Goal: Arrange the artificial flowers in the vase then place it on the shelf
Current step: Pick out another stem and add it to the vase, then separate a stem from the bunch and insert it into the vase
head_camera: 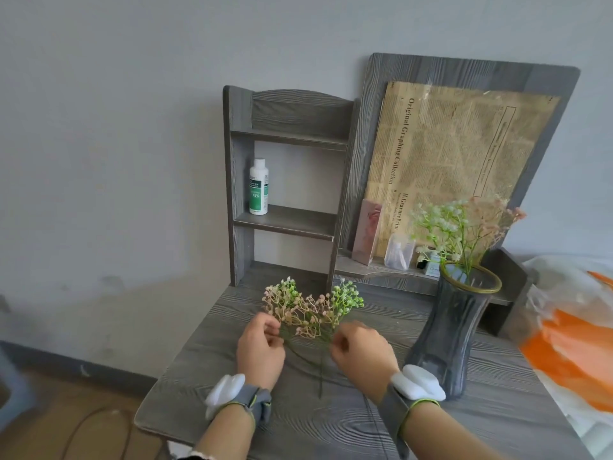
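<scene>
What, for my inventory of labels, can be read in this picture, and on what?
"Original Graphine Collection": newspaper-print sheet, running sideways.
"H.GravurePrint": same sheet, lower down.
"75%": white bottle on the shelf; its other lines are too small.
"Ch...": small box behind the vase; rest hidden.
Sheet's fine print: too blurred.

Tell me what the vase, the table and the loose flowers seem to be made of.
The vase: probably smoky grey glass, glossy and translucent, with light streaks and a golden rim. The table: wood or laminate, matt grey, with strong grain lines; I cannot tell which. The loose flowers: likely plastic, with thin green stems and tiny round blossoms.
</scene>
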`<state>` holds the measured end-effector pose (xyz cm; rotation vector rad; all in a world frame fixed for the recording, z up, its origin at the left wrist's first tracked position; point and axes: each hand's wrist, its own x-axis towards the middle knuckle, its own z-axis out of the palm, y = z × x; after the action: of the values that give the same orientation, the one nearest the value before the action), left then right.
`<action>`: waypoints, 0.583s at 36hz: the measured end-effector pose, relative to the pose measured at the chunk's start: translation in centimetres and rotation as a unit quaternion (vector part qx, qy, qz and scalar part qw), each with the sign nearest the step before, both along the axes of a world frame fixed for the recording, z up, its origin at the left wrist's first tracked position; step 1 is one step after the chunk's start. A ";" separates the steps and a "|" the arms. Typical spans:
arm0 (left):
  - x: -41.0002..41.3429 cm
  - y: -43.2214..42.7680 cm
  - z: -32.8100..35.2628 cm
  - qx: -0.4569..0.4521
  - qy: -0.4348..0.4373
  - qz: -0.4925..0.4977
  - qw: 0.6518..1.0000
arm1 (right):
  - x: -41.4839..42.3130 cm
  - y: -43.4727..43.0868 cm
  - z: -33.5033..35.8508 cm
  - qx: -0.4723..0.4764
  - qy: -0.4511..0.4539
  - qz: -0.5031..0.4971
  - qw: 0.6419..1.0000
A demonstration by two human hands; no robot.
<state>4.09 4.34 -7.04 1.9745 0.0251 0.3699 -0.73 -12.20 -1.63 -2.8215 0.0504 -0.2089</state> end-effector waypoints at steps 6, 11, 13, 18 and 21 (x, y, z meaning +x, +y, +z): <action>-0.1 0.2 0.4 0.006 0.005 0.006 1.000 | 0.7 3.3 -0.5 -0.039 0.025 0.091 0.995; -0.3 0.3 0.5 0.023 0.012 0.001 1.000 | 1.2 3.9 -0.9 -0.118 0.064 0.076 0.988; -0.4 0.2 0.6 0.028 0.010 0.001 1.000 | 1.2 4.0 -0.9 -0.139 0.062 0.080 0.985; -0.5 0.2 0.9 0.032 0.008 0.004 0.999 | 1.4 3.9 -0.9 -0.185 0.084 0.073 0.976; -0.6 0.3 1.0 0.031 0.017 -0.003 0.999 | 1.5 3.8 -0.7 -0.184 0.103 0.062 0.975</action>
<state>3.52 4.61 -6.05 2.0412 0.0308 0.3363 0.74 -8.43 -2.35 -3.1909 -0.1334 0.1183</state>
